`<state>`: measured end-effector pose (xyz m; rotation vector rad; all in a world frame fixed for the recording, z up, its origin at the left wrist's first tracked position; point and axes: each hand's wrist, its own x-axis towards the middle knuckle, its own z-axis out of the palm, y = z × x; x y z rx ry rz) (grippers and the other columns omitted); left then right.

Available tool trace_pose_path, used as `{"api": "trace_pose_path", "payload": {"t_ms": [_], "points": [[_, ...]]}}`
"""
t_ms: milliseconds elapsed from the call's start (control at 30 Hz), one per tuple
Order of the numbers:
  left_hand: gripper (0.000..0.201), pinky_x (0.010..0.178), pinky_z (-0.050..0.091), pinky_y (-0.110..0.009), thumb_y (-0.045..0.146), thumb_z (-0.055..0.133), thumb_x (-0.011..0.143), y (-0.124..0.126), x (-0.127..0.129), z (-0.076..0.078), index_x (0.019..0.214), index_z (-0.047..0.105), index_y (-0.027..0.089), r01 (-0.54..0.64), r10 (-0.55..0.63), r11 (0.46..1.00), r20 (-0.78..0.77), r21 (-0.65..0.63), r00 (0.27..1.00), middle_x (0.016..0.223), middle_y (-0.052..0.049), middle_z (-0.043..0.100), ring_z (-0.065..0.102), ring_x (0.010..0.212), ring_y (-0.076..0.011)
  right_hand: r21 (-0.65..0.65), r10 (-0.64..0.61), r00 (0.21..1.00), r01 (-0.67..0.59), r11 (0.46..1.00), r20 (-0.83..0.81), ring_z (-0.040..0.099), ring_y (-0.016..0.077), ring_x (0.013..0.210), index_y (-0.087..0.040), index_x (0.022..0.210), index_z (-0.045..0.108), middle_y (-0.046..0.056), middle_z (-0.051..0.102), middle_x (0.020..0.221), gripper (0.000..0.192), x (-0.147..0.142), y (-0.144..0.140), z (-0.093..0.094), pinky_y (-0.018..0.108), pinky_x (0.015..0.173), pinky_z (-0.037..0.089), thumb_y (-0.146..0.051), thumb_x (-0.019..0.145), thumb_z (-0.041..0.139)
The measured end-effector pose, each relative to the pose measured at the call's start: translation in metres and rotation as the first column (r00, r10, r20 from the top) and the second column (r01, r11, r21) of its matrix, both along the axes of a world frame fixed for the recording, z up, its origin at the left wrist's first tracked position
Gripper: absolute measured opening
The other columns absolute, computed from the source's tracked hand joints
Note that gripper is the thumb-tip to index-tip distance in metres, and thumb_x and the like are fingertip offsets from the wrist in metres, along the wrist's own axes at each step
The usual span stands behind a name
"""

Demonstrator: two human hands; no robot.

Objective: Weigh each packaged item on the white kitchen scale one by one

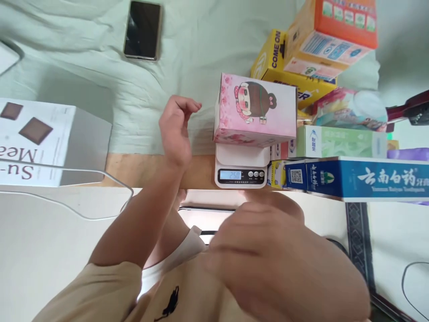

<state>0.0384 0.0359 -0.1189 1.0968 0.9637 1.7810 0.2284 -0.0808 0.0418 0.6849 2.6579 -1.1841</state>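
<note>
My left hand (pixel 176 129) hovers over the front edge of the bed, left of a pink box. Its fingers are loosely bent, apart from the box, with nothing visible in them. The pink tissue-style box (pixel 258 109), printed with a cartoon girl, rests on a white digital scale (pixel 243 156). The scale's lit display (pixel 229 175) seems to read 250. Large and blurred, my right hand (pixel 248 241) is raised close to the camera in front of my body. Its fingers are not clear, so I cannot tell whether it holds anything.
A black phone (pixel 143 30) lies on the green sheet (pixel 187 40). To the right crowd a blue toothpaste box (pixel 368 179), a green box (pixel 342 141), a yellow box (pixel 268 58) and an orange box (pixel 331 36). A white box (pixel 50 143) and a white cable (pixel 115 179) are left.
</note>
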Motion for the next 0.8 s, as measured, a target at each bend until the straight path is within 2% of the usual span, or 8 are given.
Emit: {"api": "trace_pose_path", "payload": {"t_ms": [133,267,300,367,433,500,633,800], "points": [[0.051,0.099,0.051,-0.046,0.074,0.068,0.084,-0.007,-0.004,-0.001,0.083,0.062,0.024,-0.001,0.001,1.000,-0.013,0.003,1.000,0.089,-0.006,0.062,0.064,0.099,-0.0233,0.019,-0.080,0.994,0.079,0.997,0.081,0.058,0.0192,0.065,-0.021,0.082,0.068,0.004,0.070,0.076,0.030,-0.018,0.000,-0.018,0.037,0.062,0.035,-0.038,0.099,0.050],[0.051,0.092,0.054,-0.045,0.078,0.066,0.084,-0.013,-0.010,-0.001,0.088,0.066,0.027,0.101,-0.104,0.994,-0.104,-0.029,0.989,0.090,-0.006,0.063,0.065,0.094,-0.0242,-0.068,-0.021,0.996,0.027,0.997,0.089,0.054,0.0176,0.070,-0.020,0.076,0.067,0.003,0.068,0.077,0.038,-0.023,-0.004,-0.017,0.034,0.065,0.029,-0.047,0.101,0.054],[0.051,0.097,0.055,-0.045,0.078,0.067,0.084,-0.014,-0.012,-0.001,0.093,0.068,0.028,0.141,-0.147,0.989,-0.143,-0.047,0.979,0.097,-0.006,0.066,0.066,0.101,-0.0255,-0.079,-0.005,0.993,0.015,0.997,0.120,0.054,0.0175,0.071,-0.020,0.079,0.068,0.003,0.068,0.078,0.038,-0.023,-0.003,-0.016,0.034,0.067,0.029,-0.046,0.102,0.054],[0.056,0.113,0.052,-0.048,0.080,0.071,0.080,-0.015,-0.013,-0.005,0.111,0.068,0.033,0.230,-0.241,0.970,-0.230,-0.074,0.943,0.126,-0.006,0.067,0.063,0.127,-0.0294,-0.082,0.005,0.983,0.011,0.997,0.184,0.055,0.0178,0.073,-0.020,0.085,0.070,0.004,0.070,0.083,0.038,-0.023,0.000,-0.013,0.034,0.070,0.029,-0.045,0.105,0.051],[0.078,0.125,0.045,-0.054,0.081,0.080,0.070,-0.014,-0.013,-0.010,0.133,0.060,0.038,0.304,-0.313,0.949,-0.298,-0.080,0.902,0.157,-0.004,0.053,0.047,0.153,-0.0344,-0.069,-0.012,0.976,0.027,0.997,0.219,0.057,0.0186,0.074,-0.020,0.088,0.071,0.004,0.071,0.086,0.040,-0.024,0.003,-0.013,0.035,0.072,0.030,-0.046,0.106,0.048],[0.101,0.132,0.037,-0.059,0.079,0.085,0.065,-0.011,-0.011,-0.015,0.150,0.047,0.040,0.361,-0.360,0.930,-0.375,-0.072,0.854,0.173,-0.005,0.037,0.033,0.164,-0.0377,-0.055,-0.048,0.970,0.063,0.997,0.238,0.059,0.0197,0.076,-0.020,0.090,0.072,0.004,0.072,0.088,0.041,-0.025,0.007,-0.014,0.035,0.072,0.029,-0.047,0.107,0.046],[0.111,0.138,0.030,-0.060,0.072,0.085,0.072,0.000,-0.008,-0.022,0.162,0.030,0.039,0.429,-0.405,0.901,-0.491,-0.069,0.771,0.177,-0.008,0.031,0.030,0.166,-0.0376,-0.051,-0.132,0.944,0.154,0.987,0.301,0.064,0.0212,0.080,-0.020,0.088,0.074,0.005,0.075,0.090,0.043,-0.030,0.014,-0.021,0.034,0.072,0.032,-0.048,0.107,0.046],[0.119,0.140,0.029,-0.059,0.067,0.092,0.067,0.010,-0.005,-0.017,0.162,0.029,0.037,0.442,-0.426,0.894,-0.460,-0.080,0.779,0.175,-0.010,0.034,0.031,0.166,-0.0381,-0.064,-0.162,0.938,0.190,0.980,0.308,0.067,0.0220,0.081,-0.019,0.088,0.075,0.008,0.076,0.090,0.045,-0.030,0.020,-0.033,0.034,0.075,0.038,-0.048,0.106,0.045]]}}
